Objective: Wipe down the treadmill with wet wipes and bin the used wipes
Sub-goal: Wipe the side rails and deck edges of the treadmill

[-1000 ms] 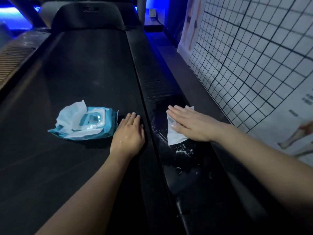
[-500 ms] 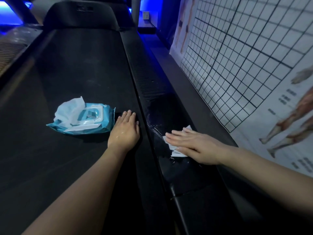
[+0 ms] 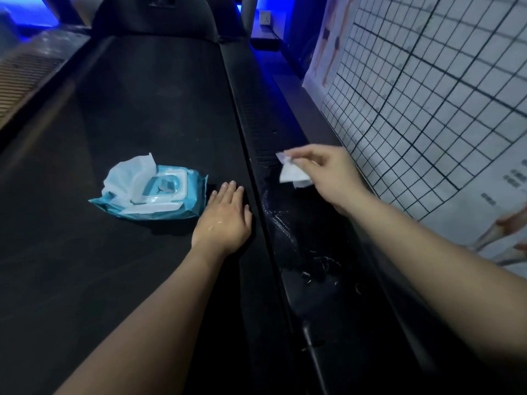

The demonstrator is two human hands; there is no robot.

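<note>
Looking down, head view. Noted right hand (image 3: 328, 175) pinching a crumpled wipe (image 3: 292, 173) between thumb and fingertips, just above the treadmill's right side rail (image 3: 308, 246). Cannot tell, in this dim light, about contact between the wipe's lower corner and the rail. Noted left hand (image 3: 225, 220) flat and relaxed, palm down on the belt (image 3: 148, 104), gripping nothing, just beside the wipes pack (image 3: 191, 195).

Risks, as judged:
- Could drop the wipe from so light a pinch, with a landing on the wet rail or down the far side toward the wall.
- Could leave the rail streaked. Seen beads and smears of liquid (image 3: 281, 223) along the near stretch, hence a risk of merely spreading them with so small a bunched wipe.
- Could slip on the left palm when leaning onto a belt possibly free to roll.
- Could dry out the pack, with lid open and one sheet (image 3: 131, 172) sticking up out of it.
- Could dampen the gridded wall chart (image 3: 427, 95), close on the right of the rail, by brushing it with the wipe.

Surroundings: seen motor hood (image 3: 154, 21) at the belt's far end, a wall socket (image 3: 265, 17) beyond, a ribbed strip (image 3: 25, 69) at far left. Found no bin in frame, so disposal probably calls for turning away. Nothing lying between right hand and the ribbed far stretch (image 3: 256, 129) of the rail. Pack on the belt, apart from the rail, with left hand between.
</note>
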